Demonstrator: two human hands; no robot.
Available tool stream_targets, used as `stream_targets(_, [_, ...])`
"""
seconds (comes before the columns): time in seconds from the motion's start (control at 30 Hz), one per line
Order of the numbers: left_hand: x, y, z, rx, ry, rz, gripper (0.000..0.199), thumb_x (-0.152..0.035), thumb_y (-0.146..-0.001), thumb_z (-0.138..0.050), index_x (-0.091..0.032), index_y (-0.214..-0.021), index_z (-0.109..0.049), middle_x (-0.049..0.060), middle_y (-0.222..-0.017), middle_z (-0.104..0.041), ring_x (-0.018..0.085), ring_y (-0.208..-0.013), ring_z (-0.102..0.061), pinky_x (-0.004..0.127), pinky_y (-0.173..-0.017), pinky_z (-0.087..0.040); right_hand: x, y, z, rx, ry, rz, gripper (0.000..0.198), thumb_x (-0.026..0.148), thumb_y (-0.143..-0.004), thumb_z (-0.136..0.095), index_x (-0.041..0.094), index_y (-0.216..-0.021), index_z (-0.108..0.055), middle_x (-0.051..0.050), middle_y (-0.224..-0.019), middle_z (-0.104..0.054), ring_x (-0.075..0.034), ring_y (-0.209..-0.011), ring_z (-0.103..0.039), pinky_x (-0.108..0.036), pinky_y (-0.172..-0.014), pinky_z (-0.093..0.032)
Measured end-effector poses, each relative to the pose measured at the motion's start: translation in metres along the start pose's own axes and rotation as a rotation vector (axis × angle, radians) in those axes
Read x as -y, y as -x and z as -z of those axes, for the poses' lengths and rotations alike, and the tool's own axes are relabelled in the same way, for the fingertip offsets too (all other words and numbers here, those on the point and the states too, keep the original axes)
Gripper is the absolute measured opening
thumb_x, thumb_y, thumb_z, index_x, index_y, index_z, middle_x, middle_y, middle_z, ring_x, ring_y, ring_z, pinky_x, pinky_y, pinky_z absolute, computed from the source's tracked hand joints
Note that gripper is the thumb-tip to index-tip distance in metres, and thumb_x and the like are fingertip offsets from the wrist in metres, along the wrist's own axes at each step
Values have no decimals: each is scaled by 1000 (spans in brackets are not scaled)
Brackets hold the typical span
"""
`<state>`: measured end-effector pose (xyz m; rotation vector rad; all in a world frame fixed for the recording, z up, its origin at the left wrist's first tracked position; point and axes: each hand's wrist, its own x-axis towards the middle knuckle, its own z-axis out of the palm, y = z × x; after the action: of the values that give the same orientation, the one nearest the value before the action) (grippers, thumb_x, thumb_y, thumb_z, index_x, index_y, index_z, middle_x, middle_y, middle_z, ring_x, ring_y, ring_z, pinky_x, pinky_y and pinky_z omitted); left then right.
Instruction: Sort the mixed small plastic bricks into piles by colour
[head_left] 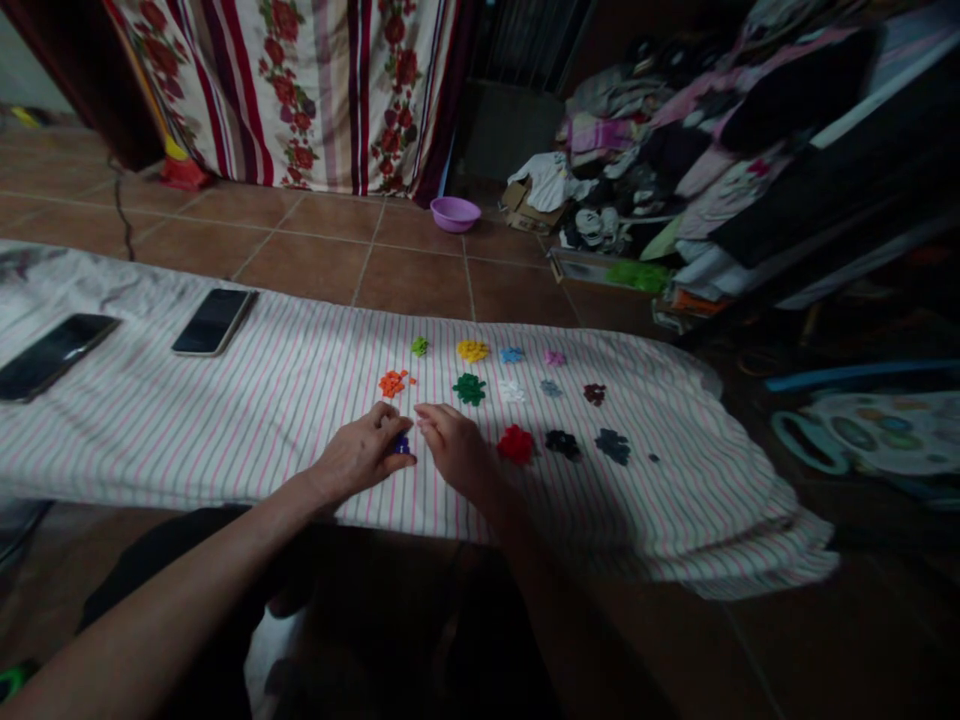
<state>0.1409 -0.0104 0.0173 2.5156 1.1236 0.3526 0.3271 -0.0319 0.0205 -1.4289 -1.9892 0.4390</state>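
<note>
My left hand [364,448] rests on the striped cloth, its thumb and fingers curled around a small cluster of dark blue pieces [403,444]. Part of that cluster is hidden by the fingers. Just to the right, my right hand [456,448] has its thumb and fingertips pressed together; anything between them is too small to make out. Beyond the hands lie little piles of orange pieces [392,383] and dark green pieces [469,389]. A red pile [515,443] sits right of my right hand, followed by a black pile [562,444] and a dark grey pile [613,446].
Farther piles are lime green [420,346], yellow [472,350], light blue [511,354], pink [555,357], white [513,390], light grey [550,388] and brown [595,394]. Two phones [214,322] lie at left. A purple basin [455,213] stands on the tiled floor.
</note>
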Motion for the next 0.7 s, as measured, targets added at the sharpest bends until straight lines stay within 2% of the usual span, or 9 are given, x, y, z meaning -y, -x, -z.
stream_targets(0.13, [-6,-4,-5,-27,-109,-17,31,-39,-92,-48,-21,-114,-57,9,-115,-53,20,-98,-60,34,-77,-55,-15,3,19,-107,57,-47,27,13,-88,-42,15,-104,-65,-10,-98,-68,-20,-94,-63,-34,-87,-51])
stream_targets(0.23, [-6,-4,-6,-48,-92,-22,26,-34,-92,-46,-18,-110,-57,9,-111,-55,19,-97,-60,32,-78,-55,-24,13,32,-110,94,-67,26,14,-88,-43,16,-100,-66,-9,-97,-68,-19,-93,-63,-32,-86,-50])
stream_targets(0.4, [-2,0,-2,-66,-29,-27,23,-29,-92,-42,-17,-103,-57,8,-106,-55,16,-94,-60,32,-84,-53,-32,34,45,-43,130,-87,24,11,-86,-47,15,-101,-65,-9,-99,-66,-19,-94,-62,-32,-87,-49])
stream_targets(0.57, [3,3,0,-68,9,12,26,-35,-91,-44,-19,-107,-58,8,-113,-53,17,-97,-60,33,-85,-54,-32,47,53,65,128,-138,19,9,-80,-59,19,-95,-64,-3,-92,-61,-14,-76,-58,-26,-74,-47])
stream_targets(0.7, [6,2,3,-36,36,41,30,-38,-88,-49,-19,-110,-58,8,-113,-52,18,-98,-60,36,-88,-53,-28,51,51,132,124,-153,20,15,-80,-66,19,-99,-61,-3,-94,-58,-12,-73,-56,-26,-72,-44])
